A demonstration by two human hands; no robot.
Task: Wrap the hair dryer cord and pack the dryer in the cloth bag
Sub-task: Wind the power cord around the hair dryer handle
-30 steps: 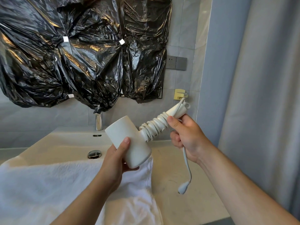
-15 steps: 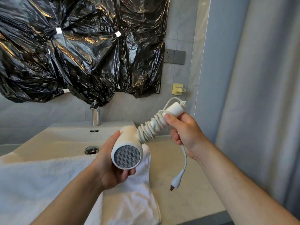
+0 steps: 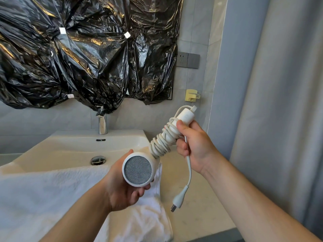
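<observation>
BATHROOM, head cam. Shows black plastic sheeting (image 3: 87, 55) taped over wall at 10 o'clock of frame, w/ white tape tabs. Below, at 8 o'clock, shows white towel (image 3: 43, 198) draped over front edge of sink (image 3: 78, 147). Shows drain stopper (image 3: 98, 160) in basin and chrome faucet (image 3: 102, 124) at 12 o'clock of stopper, its top tucked under the sheeting.

Ctr frame: cups hair dryer (image 3: 138, 170) w/ left hand (image 3: 120, 189), from 7 o'clock of barrel, thumb up along L side, fingers curled underneath in a firm hold. Points mesh grille straight at camera. Holds dryer in the air above towel's R end, at approx. 3 o'clock of stopper. Angles handle toward 1 o'clock, w/ cord (image 3: 160, 144) coiled round it in tight turns from barrel up most of its length.

At 2 o'clock of barrel: clamps upper handle w/ right hand (image 3: 195, 147), thumb pressing on coils, fingers curled behind. Lets loose tail of cord drop past palm toward 6 o'clock, ending in plug (image 3: 178, 199), prongs down, hanging free in front of counter (image 3: 201, 212).

Farther R on wall: shows grey socket panel (image 3: 187, 59) at 1 o'clock of frame, w/ yellow hook (image 3: 191, 95) below it, just above handle tip. Closes at 3 o'clock w/ pale curtain (image 3: 288, 119) along R edge.
</observation>
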